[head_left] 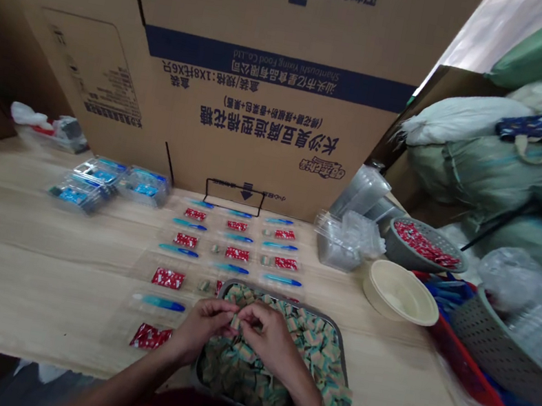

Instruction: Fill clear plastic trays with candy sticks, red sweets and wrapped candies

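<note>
A small green-and-tan block (235, 323) is pinched between the fingertips of both hands. My left hand (203, 325) comes in from the lower left, with its thumb and fingers closed on the block. Opposite it, my right hand (269, 337) closes on the same piece and wears a bangle at the wrist. Beneath them lies a grey tray (340, 336) heaped with similar green-and-tan blocks (312, 340). Clear plastic trays sit in rows just beyond and to the left, holding red packets (168, 278) and blue pen-like sticks (160, 302). A few of these trays also contain a block.
A large cardboard box (270, 91) stands behind the rows. Filled clear boxes (91, 178) sit at the left. To the right are stacked clear containers (342, 243), a cream bowl (400, 292), a grey basket of red packets (423, 245) and a red crate (476, 376).
</note>
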The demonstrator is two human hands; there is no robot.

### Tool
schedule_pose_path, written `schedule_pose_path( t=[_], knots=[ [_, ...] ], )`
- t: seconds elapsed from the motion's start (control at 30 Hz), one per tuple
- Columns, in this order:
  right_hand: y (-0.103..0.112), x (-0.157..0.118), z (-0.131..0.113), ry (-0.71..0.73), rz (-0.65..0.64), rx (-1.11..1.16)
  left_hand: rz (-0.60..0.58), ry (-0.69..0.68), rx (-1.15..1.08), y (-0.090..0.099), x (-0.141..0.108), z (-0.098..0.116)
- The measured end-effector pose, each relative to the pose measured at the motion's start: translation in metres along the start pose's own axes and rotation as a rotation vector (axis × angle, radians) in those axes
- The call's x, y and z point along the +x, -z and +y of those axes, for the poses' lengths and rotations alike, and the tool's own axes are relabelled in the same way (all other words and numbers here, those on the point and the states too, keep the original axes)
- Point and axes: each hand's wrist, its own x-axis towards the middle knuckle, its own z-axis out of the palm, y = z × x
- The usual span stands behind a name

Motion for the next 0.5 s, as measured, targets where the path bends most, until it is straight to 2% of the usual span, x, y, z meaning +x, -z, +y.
schedule_pose_path(
  t=[0.17, 0.3, 0.37, 0.43, 0.5],
  knots=[
    [0.0, -0.006, -0.004, -0.059, 0.002, -0.067, -0.005, -0.053, 0.082, 0.0, -0.001, -0.002],
    [0.003, -0.025, -0.014, -0.076, -0.145, -0.389, 0.096, -0.106, 0.13, 0.003, 0.001, -0.005],
    [0.005, -0.034, -0.016, -0.069, -0.19, -0.489, 0.109, -0.122, 0.164, 0.004, 0.002, -0.005],
    [0.007, -0.038, -0.016, -0.062, -0.192, -0.48, 0.101, -0.117, 0.183, 0.003, 0.003, -0.005],
    [0.008, -0.039, -0.013, -0.065, -0.154, -0.366, 0.082, -0.103, 0.176, 0.001, 0.003, -0.004]
  ],
)
